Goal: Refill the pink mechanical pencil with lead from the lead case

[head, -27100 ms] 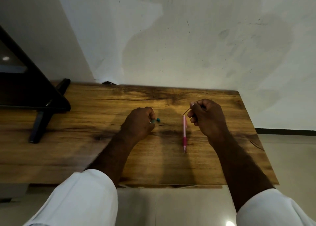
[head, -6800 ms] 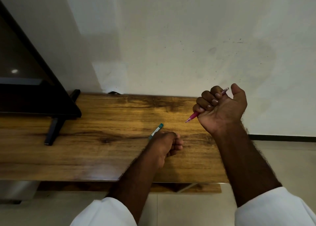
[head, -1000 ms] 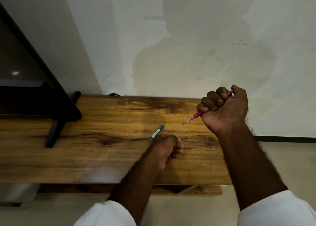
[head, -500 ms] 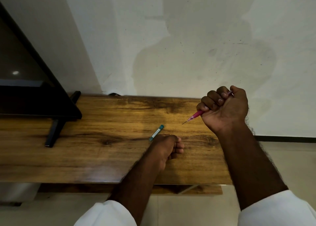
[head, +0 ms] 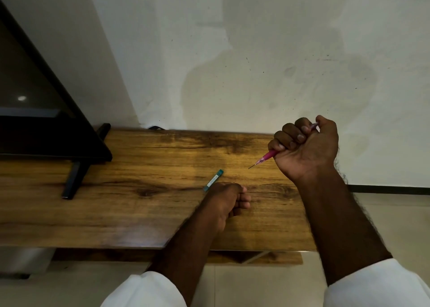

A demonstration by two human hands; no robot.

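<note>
I see the pink mechanical pencil (head: 267,156) gripped in my right hand (head: 304,148), raised above the tabletop (head: 139,213), its tip pointing down and to the left with a thin stretch of dark lead (head: 252,166) poking out of the nose. That hand is a closed fist around the barrel, thumb pressed at the top end. The teal lead case (head: 213,180) lies flat on the wood, just beside my left hand (head: 226,201), which rests loosely curled on the tabletop; I cannot tell whether it holds anything. To me, the exposed lead is the main risk: more thumb clicks would push it further out, and a long unsupported lead would snap or drop if it touches the wood. A fist grip also gives poor fine control of the tip. The case sits close to my left knuckles, so a careless shift could knock it rolling. A dark screen stand (head: 74,178) sits well apart at the left.
</note>
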